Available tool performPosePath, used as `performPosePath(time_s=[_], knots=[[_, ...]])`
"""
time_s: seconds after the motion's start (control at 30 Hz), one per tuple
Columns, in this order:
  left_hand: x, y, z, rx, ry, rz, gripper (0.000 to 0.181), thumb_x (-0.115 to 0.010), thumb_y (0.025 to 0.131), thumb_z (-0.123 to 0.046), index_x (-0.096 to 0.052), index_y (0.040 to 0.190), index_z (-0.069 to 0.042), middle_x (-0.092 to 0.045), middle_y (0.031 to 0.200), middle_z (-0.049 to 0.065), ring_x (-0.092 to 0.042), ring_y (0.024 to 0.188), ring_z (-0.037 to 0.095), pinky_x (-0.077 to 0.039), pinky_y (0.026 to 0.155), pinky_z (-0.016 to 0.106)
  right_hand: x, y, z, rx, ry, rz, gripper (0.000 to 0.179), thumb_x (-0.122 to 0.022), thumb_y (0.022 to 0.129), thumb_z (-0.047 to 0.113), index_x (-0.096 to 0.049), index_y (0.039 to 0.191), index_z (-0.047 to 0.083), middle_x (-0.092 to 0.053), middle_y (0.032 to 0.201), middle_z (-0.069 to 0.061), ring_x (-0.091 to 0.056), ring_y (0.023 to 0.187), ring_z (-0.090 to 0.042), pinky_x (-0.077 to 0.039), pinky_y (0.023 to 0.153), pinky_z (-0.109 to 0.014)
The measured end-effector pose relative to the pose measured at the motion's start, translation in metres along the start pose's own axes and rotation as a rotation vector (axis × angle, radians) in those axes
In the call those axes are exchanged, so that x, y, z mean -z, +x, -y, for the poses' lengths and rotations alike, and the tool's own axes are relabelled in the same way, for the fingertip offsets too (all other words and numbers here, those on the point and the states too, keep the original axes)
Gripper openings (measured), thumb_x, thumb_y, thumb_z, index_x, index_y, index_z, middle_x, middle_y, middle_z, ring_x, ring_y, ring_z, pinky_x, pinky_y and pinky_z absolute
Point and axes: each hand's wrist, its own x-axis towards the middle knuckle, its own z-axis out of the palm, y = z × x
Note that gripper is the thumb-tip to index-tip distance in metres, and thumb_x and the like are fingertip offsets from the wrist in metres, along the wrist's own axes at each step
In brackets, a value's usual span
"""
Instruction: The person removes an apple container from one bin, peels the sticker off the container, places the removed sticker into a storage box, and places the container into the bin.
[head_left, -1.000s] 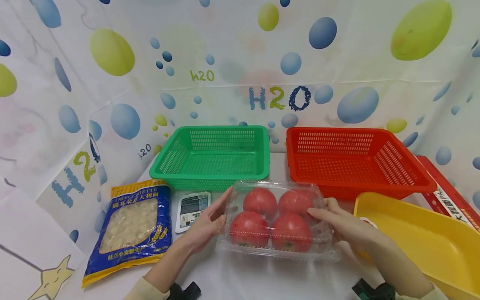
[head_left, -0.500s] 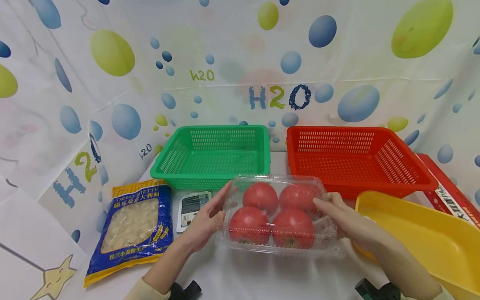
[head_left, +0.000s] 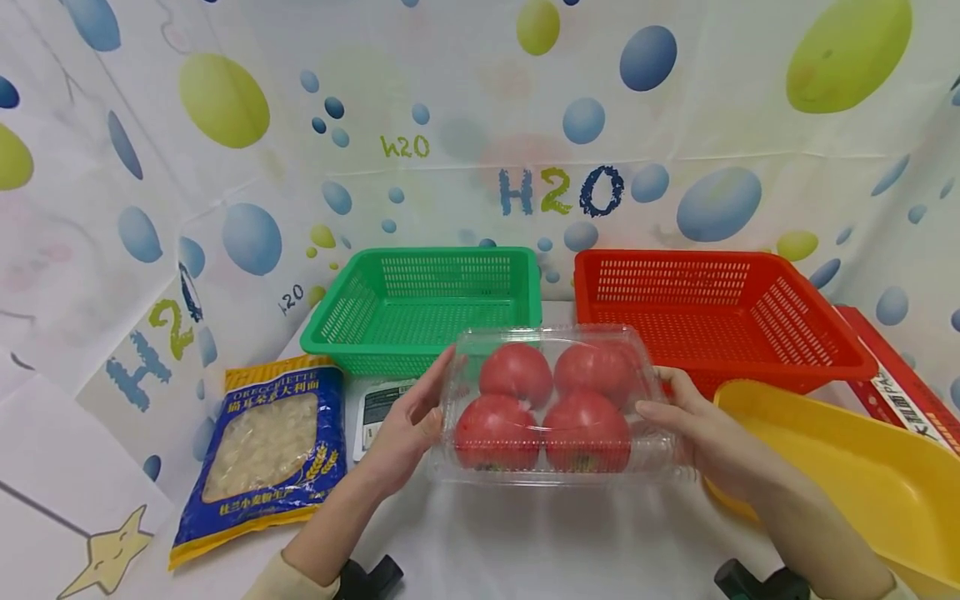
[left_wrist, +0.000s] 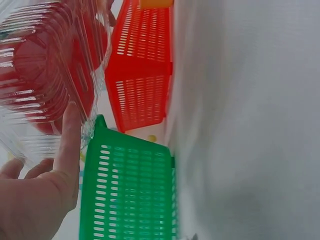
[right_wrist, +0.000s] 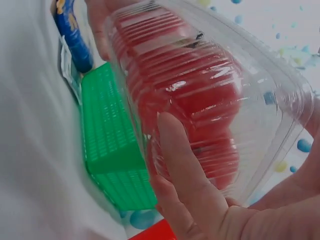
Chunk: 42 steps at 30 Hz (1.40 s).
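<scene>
A clear plastic clamshell box with several large red tomatoes inside is held up between two hands. My left hand grips its left end, thumb toward me. At the opposite end my right hand holds it, the thumb on the near side and the other fingers partly hidden. The left wrist view catches a finger laid along the underside of the ribbed box. In the right wrist view, fingers press against the box's ribbed wall.
Behind the box stand a green basket and a red basket. A yellow tray lies at right, with a red package beyond it. On the left are a blue pasta bag and a white-edged packet.
Both hands have raised the tomato box a little and shifted it away from me, toward the baskets. The grip at both ends stays on.
</scene>
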Motion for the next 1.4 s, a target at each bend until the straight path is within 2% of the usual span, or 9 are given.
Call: performPosePath(time_s=[0.1, 0.23, 0.33, 0.5, 0.7, 0.93, 1.1, 1.2, 1.4], knots=[[-0.001, 0.0, -0.007, -0.004, 0.016, -0.024, 0.088, -0.062, 0.094, -0.057, -0.022, 0.163, -0.019, -0.021, 0.164, 0.016, -0.022, 0.146, 0.044, -0.051, 0.097, 0.037, 0.0, 0.002, -0.002, 0.023, 0.032, -0.014, 0.063, -0.052, 0.103, 0.033, -0.013, 0.15, 0.017, -0.027, 0.151, -0.016, -0.035, 0.131, -0.035, -0.046, 0.097, -0.045], [-0.002, 0.0, -0.015, -0.019, 0.053, -0.057, 0.086, -0.062, 0.095, -0.058, -0.025, 0.162, -0.019, -0.025, 0.164, 0.015, -0.025, 0.146, 0.043, -0.052, 0.095, 0.037, -0.001, 0.006, -0.003, 0.059, 0.083, -0.058, 0.053, -0.052, 0.102, 0.03, -0.023, 0.145, 0.02, -0.036, 0.144, -0.017, -0.048, 0.122, -0.031, -0.05, 0.093, -0.047], [-0.005, 0.001, -0.018, -0.045, 0.078, -0.088, 0.078, -0.061, 0.098, -0.05, -0.028, 0.161, -0.019, -0.029, 0.162, 0.015, -0.029, 0.145, 0.043, -0.053, 0.095, 0.037, -0.002, 0.008, -0.003, 0.096, 0.106, -0.107, 0.046, -0.053, 0.102, 0.028, -0.031, 0.143, 0.024, -0.041, 0.139, -0.014, -0.053, 0.117, -0.027, -0.054, 0.089, -0.045], [-0.007, 0.003, -0.02, -0.077, 0.065, -0.115, 0.071, -0.057, 0.102, -0.043, -0.028, 0.161, -0.015, -0.031, 0.161, 0.015, -0.031, 0.144, 0.042, -0.052, 0.096, 0.039, -0.003, 0.016, 0.001, 0.105, 0.127, -0.153, 0.043, -0.054, 0.103, 0.029, -0.035, 0.141, 0.027, -0.038, 0.141, -0.008, -0.042, 0.125, -0.026, -0.053, 0.092, -0.043], [-0.005, 0.003, -0.022, -0.105, 0.067, -0.148, 0.065, -0.05, 0.105, -0.039, -0.03, 0.159, -0.009, -0.032, 0.16, 0.017, -0.031, 0.144, 0.041, -0.051, 0.097, 0.036, 0.002, 0.029, 0.011, 0.091, 0.152, -0.135, 0.046, -0.054, 0.103, 0.031, -0.033, 0.143, 0.024, -0.037, 0.142, -0.006, -0.039, 0.125, -0.027, -0.052, 0.093, -0.042], [-0.002, 0.006, -0.023, -0.057, -0.032, -0.213, 0.059, -0.037, 0.109, -0.035, -0.025, 0.16, -0.007, -0.031, 0.16, 0.019, -0.034, 0.144, 0.036, -0.052, 0.098, 0.037, 0.005, 0.041, 0.03, 0.117, 0.172, -0.121, 0.04, -0.055, 0.102, 0.03, -0.036, 0.137, 0.026, -0.039, 0.14, -0.003, -0.041, 0.126, -0.024, -0.05, 0.096, -0.04], [0.002, 0.009, -0.018, -0.055, -0.085, -0.333, 0.054, -0.041, 0.108, -0.029, -0.033, 0.154, -0.002, -0.042, 0.15, 0.02, -0.054, 0.127, 0.027, -0.056, 0.092, 0.041, 0.003, 0.052, 0.045, 0.101, 0.191, -0.153, 0.045, -0.061, 0.1, 0.032, -0.036, 0.137, 0.025, -0.041, 0.14, -0.004, -0.045, 0.124, -0.026, -0.054, 0.093, -0.039], [0.005, 0.011, -0.014, -0.033, -0.093, -0.389, 0.049, -0.044, 0.108, -0.025, -0.037, 0.151, -0.001, -0.048, 0.142, 0.017, -0.06, 0.119, 0.025, -0.057, 0.09, 0.04, 0.002, 0.061, 0.052, 0.094, 0.214, -0.159, 0.05, -0.064, 0.099, 0.033, -0.035, 0.139, 0.023, -0.039, 0.142, -0.006, -0.044, 0.126, -0.029, -0.056, 0.09, -0.042], [0.012, 0.011, -0.002, 0.026, -0.062, -0.428, 0.041, -0.048, 0.108, -0.023, -0.045, 0.14, 0.002, -0.057, 0.131, 0.018, -0.063, 0.113, 0.028, -0.058, 0.088, 0.04, -0.001, 0.08, 0.065, 0.117, 0.244, -0.104, 0.049, -0.06, 0.099, 0.03, -0.036, 0.141, 0.019, -0.041, 0.142, -0.01, -0.047, 0.125, -0.034, -0.058, 0.085, -0.046]])
